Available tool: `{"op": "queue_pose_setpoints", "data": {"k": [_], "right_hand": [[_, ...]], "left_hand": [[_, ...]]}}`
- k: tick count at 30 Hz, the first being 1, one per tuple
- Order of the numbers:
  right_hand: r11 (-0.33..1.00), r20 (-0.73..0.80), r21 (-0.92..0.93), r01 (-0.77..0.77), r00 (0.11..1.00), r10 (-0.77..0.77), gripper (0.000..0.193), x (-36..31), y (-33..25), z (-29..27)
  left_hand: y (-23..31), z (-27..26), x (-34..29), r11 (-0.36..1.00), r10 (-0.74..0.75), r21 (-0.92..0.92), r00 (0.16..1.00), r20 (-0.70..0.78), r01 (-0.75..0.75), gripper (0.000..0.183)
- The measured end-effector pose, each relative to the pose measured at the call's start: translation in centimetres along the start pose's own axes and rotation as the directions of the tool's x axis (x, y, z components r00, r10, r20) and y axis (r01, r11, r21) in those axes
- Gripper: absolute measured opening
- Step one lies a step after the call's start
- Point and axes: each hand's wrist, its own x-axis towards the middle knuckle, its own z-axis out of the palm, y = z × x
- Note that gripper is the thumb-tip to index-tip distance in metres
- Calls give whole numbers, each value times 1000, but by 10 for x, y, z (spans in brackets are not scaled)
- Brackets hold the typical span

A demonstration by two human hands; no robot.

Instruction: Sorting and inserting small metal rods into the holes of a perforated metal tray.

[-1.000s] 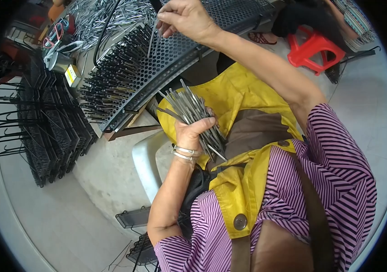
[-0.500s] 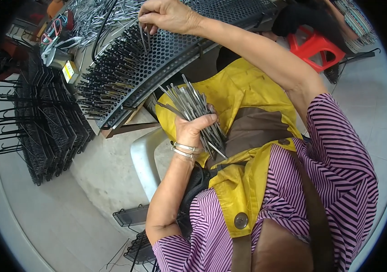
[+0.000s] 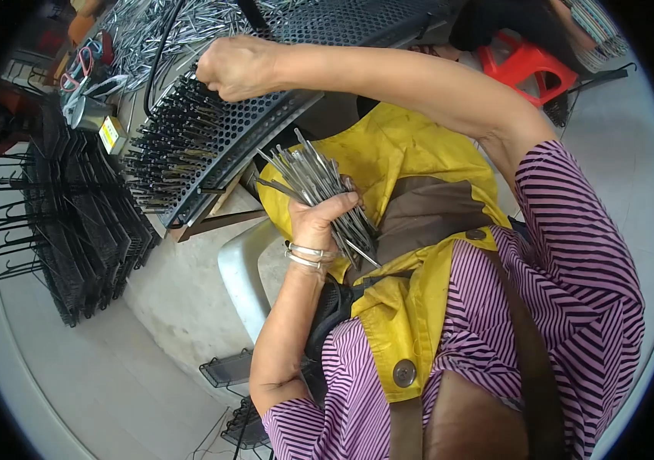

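A thick bundle of thin grey metal rods is gripped in my left hand above my yellow apron, its ends fanning out toward the table. Over a black perforated rack, my right hand is closed with its fingers curled downward. The back of the hand hides its fingertips and whatever they pinch. Just beside and below it, many dark-tipped rods stand packed upright in the left end of the rack.
Loose metal rods lie heaped behind the rack. Scissors, a metal cup and a small yellow box sit at the left. Black hooked mesh racks are stacked farther left. A red stool stands right, near another person.
My right hand has moved left and slightly down, toward the standing rods. The rod visible in its fingers before is now hidden. My left hand keeps its bundle nearly still.
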Motion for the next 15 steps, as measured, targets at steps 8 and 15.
{"op": "queue_pose_setpoints", "data": {"k": [8,15], "right_hand": [[962,-38,-273,-6,999,-5,15,-23,9,11],[958,15,242,-151,988,151,25,-79,-2,-3]], "left_hand": [[2,2,-2,1000,5,-16,1000,-3,-5,44],[3,1,-1,1000,10,8,1000,-18,-10,44]]}}
